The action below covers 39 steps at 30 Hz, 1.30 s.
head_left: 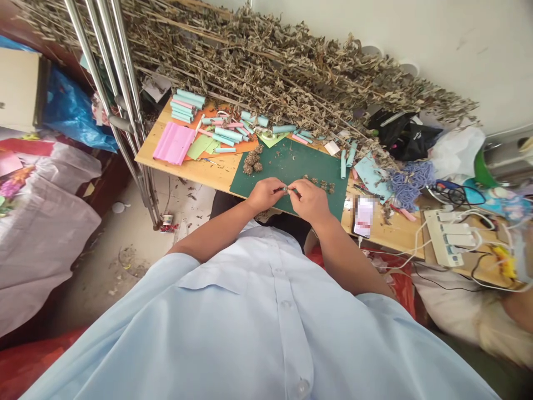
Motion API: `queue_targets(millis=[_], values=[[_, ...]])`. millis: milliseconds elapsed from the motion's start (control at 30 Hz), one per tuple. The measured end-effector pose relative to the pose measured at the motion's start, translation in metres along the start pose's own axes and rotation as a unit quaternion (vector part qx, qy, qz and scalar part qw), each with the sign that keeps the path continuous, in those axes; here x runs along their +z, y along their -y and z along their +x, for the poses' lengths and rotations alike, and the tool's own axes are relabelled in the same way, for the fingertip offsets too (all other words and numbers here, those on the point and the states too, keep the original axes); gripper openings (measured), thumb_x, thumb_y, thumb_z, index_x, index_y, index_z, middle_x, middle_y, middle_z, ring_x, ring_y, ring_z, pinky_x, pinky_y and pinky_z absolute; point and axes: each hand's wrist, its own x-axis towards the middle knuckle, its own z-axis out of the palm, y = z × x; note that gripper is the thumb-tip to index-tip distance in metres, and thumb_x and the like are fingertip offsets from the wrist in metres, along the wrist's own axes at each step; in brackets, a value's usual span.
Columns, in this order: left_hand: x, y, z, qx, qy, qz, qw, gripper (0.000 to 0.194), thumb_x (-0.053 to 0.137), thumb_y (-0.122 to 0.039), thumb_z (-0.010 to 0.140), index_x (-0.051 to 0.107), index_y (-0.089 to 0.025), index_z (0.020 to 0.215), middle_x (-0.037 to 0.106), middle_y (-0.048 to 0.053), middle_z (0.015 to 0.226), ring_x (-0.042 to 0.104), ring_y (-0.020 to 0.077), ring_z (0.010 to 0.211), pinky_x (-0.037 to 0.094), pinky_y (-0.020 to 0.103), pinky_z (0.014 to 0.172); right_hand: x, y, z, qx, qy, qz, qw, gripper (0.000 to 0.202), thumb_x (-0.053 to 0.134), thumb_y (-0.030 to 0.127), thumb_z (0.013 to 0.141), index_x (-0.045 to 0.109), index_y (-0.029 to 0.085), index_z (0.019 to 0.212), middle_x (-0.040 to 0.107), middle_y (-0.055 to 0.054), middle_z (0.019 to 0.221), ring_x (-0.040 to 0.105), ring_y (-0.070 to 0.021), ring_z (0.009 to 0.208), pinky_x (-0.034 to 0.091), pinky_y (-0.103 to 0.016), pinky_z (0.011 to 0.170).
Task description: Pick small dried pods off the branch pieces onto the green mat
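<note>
My left hand (266, 194) and my right hand (308, 201) meet over the near edge of a dark green mat (287, 164). Both are closed, fingertips pinched together around a tiny greyish-brown bit (285, 189), too small to name and mostly covered by the fingers. Beyond my left hand sits a cluster of brown, rough round balls (252, 162) that look like dried plant matter. Small dried brown pieces (320, 184) lie on the mat just past my right hand.
Dried leafy stalks (266, 66) heap along the wall behind the wooden table (200, 173). Rolled blue paper tubes (228, 135) and pink paper (174, 143) lie back left. A phone (363, 216), blue yarn (410, 180) and a power strip (443, 239) are at right; metal poles (125, 100) stand left.
</note>
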Motion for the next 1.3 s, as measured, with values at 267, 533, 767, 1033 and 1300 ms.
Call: queue_targets(millis=[267, 533, 767, 1033, 1300], values=[[0.0, -0.001, 0.0, 0.0, 0.006, 0.004, 1.0, 0.018, 0.064, -0.027, 0.098, 0.08, -0.018, 0.101, 0.077, 0.009, 0.097, 0.071, 0.02, 0.094, 0.055, 0.032, 0.087, -0.007, -0.001, -0.003, 0.013, 0.068, 0.005, 0.998, 0.023, 0.053, 0.028, 0.101, 0.074, 0.024, 0.112, 0.077, -0.01, 0.122, 0.071, -0.0261, 0.111, 0.057, -0.038, 0.091], [0.001, 0.001, -0.001, -0.003, 0.0, 0.002, 1.0, 0.016, 0.067, -0.027, 0.097, 0.08, -0.018, 0.1, 0.078, 0.009, 0.098, 0.071, 0.0199, 0.094, 0.055, 0.032, 0.088, -0.01, -0.005, 0.003, -0.012, 0.098, -0.005, 0.995, 0.029, 0.047, 0.027, 0.104, 0.075, 0.024, 0.108, 0.076, -0.01, 0.118, 0.07, -0.0258, 0.107, 0.055, -0.037, 0.09], [0.002, 0.003, 0.001, 0.004, 0.002, -0.003, 1.0, 0.024, 0.066, -0.038, 0.1, 0.08, -0.018, 0.099, 0.077, 0.009, 0.096, 0.07, 0.02, 0.091, 0.053, 0.031, 0.084, -0.017, -0.003, 0.02, -0.026, 0.154, -0.037, 0.987, 0.026, 0.05, 0.021, 0.1, 0.076, 0.022, 0.104, 0.075, -0.01, 0.112, 0.067, -0.0264, 0.099, 0.049, -0.036, 0.083], [0.0, 0.003, 0.001, 0.024, 0.009, 0.007, 1.0, 0.035, 0.058, -0.046, 0.104, 0.079, -0.019, 0.106, 0.076, 0.01, 0.096, 0.07, 0.0198, 0.091, 0.053, 0.031, 0.084, -0.018, -0.006, 0.029, -0.021, 0.159, 0.012, 0.987, 0.02, 0.053, 0.018, 0.095, 0.073, 0.023, 0.095, 0.073, -0.009, 0.102, 0.066, -0.0259, 0.096, 0.048, -0.037, 0.086], [0.001, 0.003, 0.001, 0.018, -0.001, -0.001, 1.0, 0.038, 0.059, -0.049, 0.104, 0.081, -0.019, 0.107, 0.077, 0.011, 0.097, 0.071, 0.0204, 0.09, 0.054, 0.032, 0.083, -0.016, -0.005, 0.021, 0.057, 0.119, 0.064, 0.989, 0.01, 0.062, 0.027, 0.092, 0.072, 0.025, 0.095, 0.076, -0.004, 0.09, 0.066, -0.0229, 0.081, 0.049, -0.034, 0.078]])
